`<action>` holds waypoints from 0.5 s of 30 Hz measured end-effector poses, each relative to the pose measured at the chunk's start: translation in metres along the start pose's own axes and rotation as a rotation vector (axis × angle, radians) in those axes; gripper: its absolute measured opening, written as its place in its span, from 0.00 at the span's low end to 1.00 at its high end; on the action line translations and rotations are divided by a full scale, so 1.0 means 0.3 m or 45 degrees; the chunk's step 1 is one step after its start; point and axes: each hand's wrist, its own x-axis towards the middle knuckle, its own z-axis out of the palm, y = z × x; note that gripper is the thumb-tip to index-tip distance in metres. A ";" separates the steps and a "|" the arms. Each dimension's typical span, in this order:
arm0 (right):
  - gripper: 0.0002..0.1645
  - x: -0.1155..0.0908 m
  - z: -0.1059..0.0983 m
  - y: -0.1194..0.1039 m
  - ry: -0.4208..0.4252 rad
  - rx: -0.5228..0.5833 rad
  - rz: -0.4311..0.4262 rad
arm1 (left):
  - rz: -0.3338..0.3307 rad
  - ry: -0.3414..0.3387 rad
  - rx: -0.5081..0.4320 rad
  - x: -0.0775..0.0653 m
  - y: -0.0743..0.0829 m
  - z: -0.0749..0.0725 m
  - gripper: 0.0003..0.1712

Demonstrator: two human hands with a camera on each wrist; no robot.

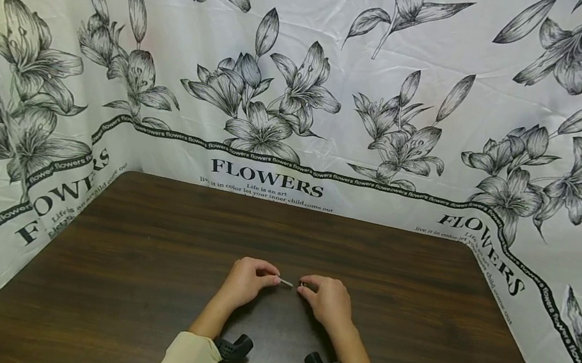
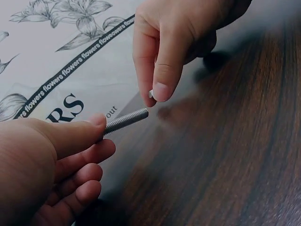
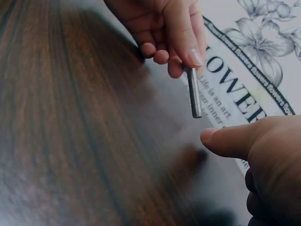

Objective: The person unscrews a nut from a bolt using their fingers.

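Note:
Between thumb and index finger, my left hand pinches a grey metal bolt. Its threaded shaft sticks out toward the right hand, while the gripped end is hidden by the fingers. My right hand pinches a small nut, mostly covered by the thumb and index fingertip. The nut is just beyond the free end of the bolt, with a small gap between them in the head view. In the right wrist view the bolt points down toward the right thumb, and the nut is hidden.
Both hands are over a dark wood-grain table. A white cloth printed with black flowers and lettering hangs behind it and down its sides. Dark wrist devices sit at both cuffs.

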 end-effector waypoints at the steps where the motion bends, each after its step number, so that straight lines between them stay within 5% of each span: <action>1: 0.14 -0.002 0.001 -0.001 0.001 -0.027 -0.002 | 0.001 -0.002 0.005 0.001 -0.005 0.003 0.04; 15: 0.14 -0.009 0.019 -0.006 0.071 -0.155 -0.084 | 0.039 0.046 0.105 -0.005 -0.024 0.026 0.04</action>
